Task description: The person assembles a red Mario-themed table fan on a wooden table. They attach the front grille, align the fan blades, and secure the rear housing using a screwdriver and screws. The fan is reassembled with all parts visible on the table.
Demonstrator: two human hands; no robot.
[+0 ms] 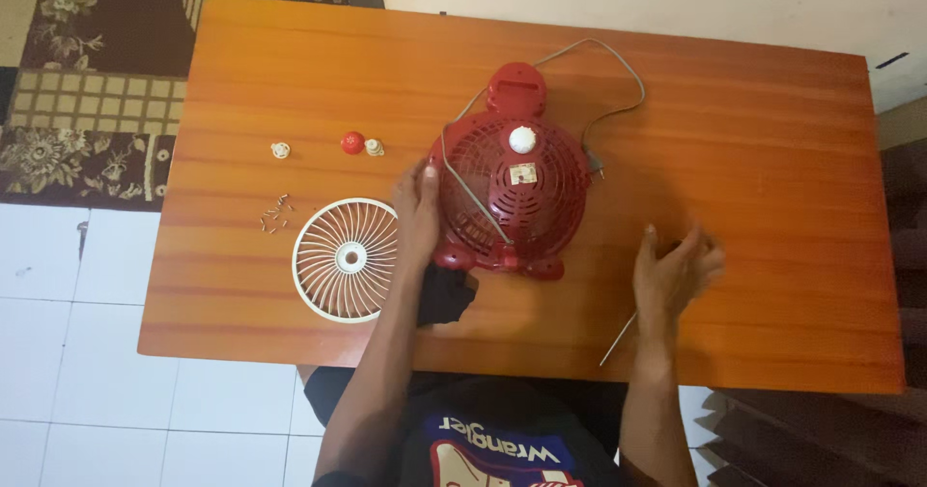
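A small red fan lies on its front on the wooden table, its rear grille up, with a white knob at its middle. My left hand rests against the fan's left rim, steadying it. A dark cloth lies under that wrist. My right hand hovers to the right of the fan, fingers loosely spread and blurred, holding nothing I can make out. A thin metal tool lies below it near the front edge. The white front grille lies flat left of the fan.
The fan's grey cord loops over the table behind it. A red cap, two small white fittings and several tiny screws lie at the left. A patterned rug and white floor tiles lie beyond the table's left edge.
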